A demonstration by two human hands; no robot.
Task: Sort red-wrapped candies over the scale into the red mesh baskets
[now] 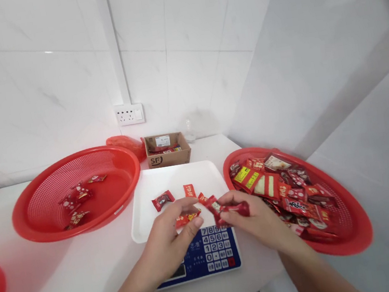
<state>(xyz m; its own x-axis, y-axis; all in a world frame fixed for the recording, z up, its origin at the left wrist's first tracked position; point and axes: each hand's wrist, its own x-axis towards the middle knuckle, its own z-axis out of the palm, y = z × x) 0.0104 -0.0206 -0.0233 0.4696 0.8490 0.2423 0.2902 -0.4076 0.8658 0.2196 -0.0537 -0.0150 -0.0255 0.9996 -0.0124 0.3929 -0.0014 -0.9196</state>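
My right hand point(254, 215) is closed around a shiny dark-red candy packet point(238, 208), just over the front right of a white scale tray point(141, 217). Another red wrapped piece point(215, 207) with a pale print shows at its fingertips. To the left, my left hand point(173, 234) is curved with thumb and fingers apart. A red-and-yellow packet point(190, 216) appears in that gap; I cannot tell if the hand touches it. On the tray lie a red packet with a dark picture point(163, 200) and a small red packet point(189, 190).
Right stands a red basket point(361, 233) full of snack packets. A larger red basket point(27, 224) at left holds several. Behind the tray are a cardboard box point(181, 156) and a red bag point(126, 144). The blue scale keypad point(198, 270) lies in front.
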